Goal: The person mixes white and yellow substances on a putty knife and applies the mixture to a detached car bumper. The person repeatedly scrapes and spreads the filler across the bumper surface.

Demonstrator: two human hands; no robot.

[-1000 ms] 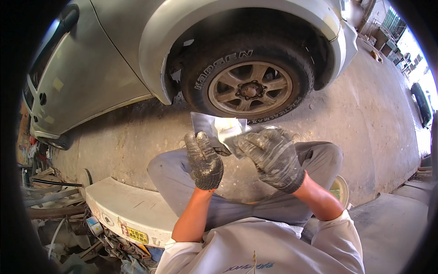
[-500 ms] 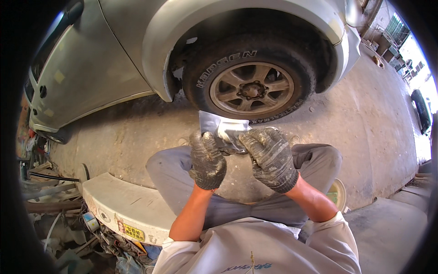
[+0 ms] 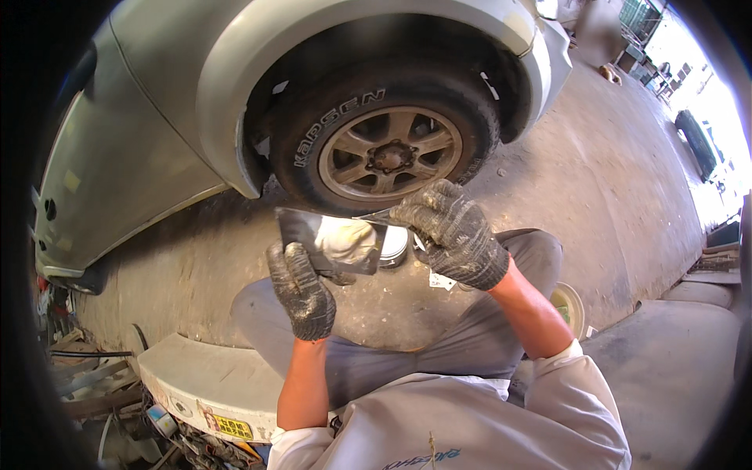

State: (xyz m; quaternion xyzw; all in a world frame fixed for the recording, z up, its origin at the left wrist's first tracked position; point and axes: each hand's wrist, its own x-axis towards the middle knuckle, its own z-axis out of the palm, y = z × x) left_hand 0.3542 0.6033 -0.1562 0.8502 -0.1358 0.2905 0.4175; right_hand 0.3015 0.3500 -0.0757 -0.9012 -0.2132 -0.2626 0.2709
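My left hand (image 3: 301, 294), in a dark, stained knit glove, grips a flat dark mixing plate (image 3: 298, 229) by its near left edge. A mound of cream-coloured putty (image 3: 345, 240) lies on the plate. My right hand (image 3: 454, 235), gloved the same way, is closed on a thin putty spreader (image 3: 374, 217), seen nearly edge-on. Its blade reaches over the plate's far right edge; whether it touches the plate I cannot tell. Just beyond the plate, a white can (image 3: 395, 246) stands on the floor between my knees, partly hidden by the plate.
A pale car body (image 3: 141, 141) and its wheel (image 3: 389, 157) stand right in front of me. To the left lie a cream bumper-like panel (image 3: 211, 372) and piled scrap (image 3: 110, 392). A pale bucket (image 3: 570, 309) sits beside my right knee. A small white card (image 3: 441, 280) lies on the floor.
The plate has moved left with my left hand and now shows more of the putty. My right hand has lifted away slightly with the spreader. The view has shifted to the right.
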